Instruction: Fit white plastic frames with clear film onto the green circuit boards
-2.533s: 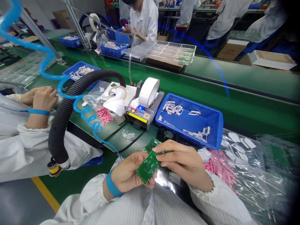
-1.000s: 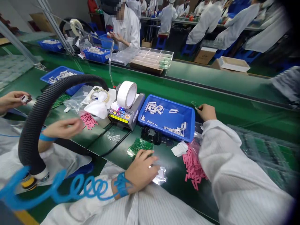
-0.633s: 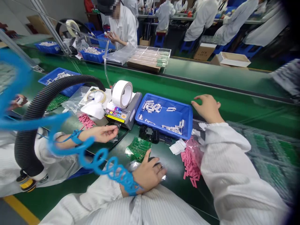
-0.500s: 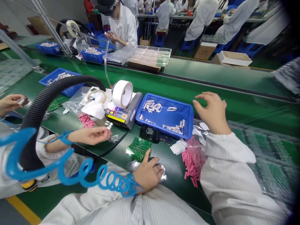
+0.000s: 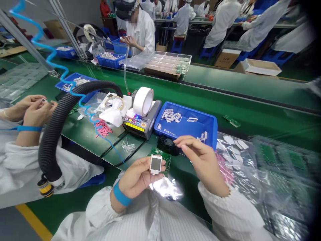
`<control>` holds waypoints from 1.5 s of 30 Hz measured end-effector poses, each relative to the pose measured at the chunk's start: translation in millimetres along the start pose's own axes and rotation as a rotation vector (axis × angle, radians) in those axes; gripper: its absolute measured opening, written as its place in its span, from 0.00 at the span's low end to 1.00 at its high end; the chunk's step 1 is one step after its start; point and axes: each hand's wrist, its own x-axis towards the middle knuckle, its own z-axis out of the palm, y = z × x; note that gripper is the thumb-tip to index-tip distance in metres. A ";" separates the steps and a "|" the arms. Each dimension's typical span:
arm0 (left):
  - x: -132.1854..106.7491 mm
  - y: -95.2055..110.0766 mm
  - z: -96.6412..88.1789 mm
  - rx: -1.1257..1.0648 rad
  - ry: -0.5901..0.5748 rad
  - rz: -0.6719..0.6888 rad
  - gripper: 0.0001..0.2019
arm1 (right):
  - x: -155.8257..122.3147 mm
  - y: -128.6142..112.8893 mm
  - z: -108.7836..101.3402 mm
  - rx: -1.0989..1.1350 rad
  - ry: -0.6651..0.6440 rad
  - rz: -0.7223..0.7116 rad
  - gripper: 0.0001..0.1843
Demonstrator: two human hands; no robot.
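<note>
My left hand (image 5: 139,175) is raised above the table edge and closed on a small white-framed square module (image 5: 155,164) with a grey face, pinched between thumb and fingers. My right hand (image 5: 202,160) hovers just right of it. Its thumb and fingertips are pinched together beside a pile of small black parts (image 5: 167,145); what they hold, if anything, I cannot make out. A green circuit board (image 5: 164,155) lies on the table behind the module. A crinkled shiny bag (image 5: 168,189) lies below my hands.
A blue bin (image 5: 212,123) of white frames stands behind my hands, with a tape dispenser (image 5: 140,124) to its left. Pink strips (image 5: 102,129) and a black hose (image 5: 56,130) lie further left, near a co-worker's hands (image 5: 32,108). Bagged boards (image 5: 276,160) fill the right. A small green board (image 5: 232,121) lies on the conveyor.
My right hand came back from the conveyor past the bin to the black parts. My left hand rose from the table holding the white-framed module. The co-worker's arm drew back to the left.
</note>
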 end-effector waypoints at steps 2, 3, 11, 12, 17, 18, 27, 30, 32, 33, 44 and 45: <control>-5.6 3.5 -8.9 -0.079 0.047 0.047 0.09 | 1.0 8.0 21.9 0.197 -0.083 0.172 0.06; -8.4 4.7 -13.7 -0.111 0.074 0.073 0.09 | 1.9 11.3 33.2 0.281 -0.119 0.273 0.07; -32.0 13.4 -44.3 -0.227 0.241 0.124 0.07 | 15.0 28.6 93.7 0.222 -0.275 0.515 0.15; -34.0 14.7 -47.3 -0.225 0.241 0.138 0.08 | 15.6 30.5 93.1 0.160 -0.291 0.493 0.15; -39.1 15.4 -64.2 -0.185 0.259 0.177 0.08 | 7.6 42.2 69.4 -0.314 -0.388 0.322 0.12; -39.5 14.0 -66.4 -0.165 0.258 0.171 0.08 | 4.1 44.8 64.6 -0.428 -0.397 0.291 0.11; -32.1 7.2 -66.6 1.155 0.058 0.623 0.13 | -9.1 57.8 59.5 -1.047 -0.500 0.158 0.15; -27.4 7.9 -67.1 1.545 -0.068 0.710 0.17 | -3.7 57.8 59.3 -1.104 -0.535 0.131 0.15; -24.8 7.8 -65.8 1.608 -0.124 0.731 0.18 | -0.4 58.6 59.2 -1.121 -0.541 0.117 0.14; -23.6 7.8 -64.7 1.600 -0.136 0.735 0.18 | 0.8 59.4 59.3 -1.124 -0.539 0.110 0.13; -11.9 13.5 -53.7 0.834 -0.108 0.578 0.16 | -8.4 25.2 41.9 -0.555 -0.214 -0.164 0.11; -11.7 14.8 -50.6 0.783 -0.136 0.571 0.20 | -11.0 16.3 39.6 -0.370 -0.222 -0.208 0.11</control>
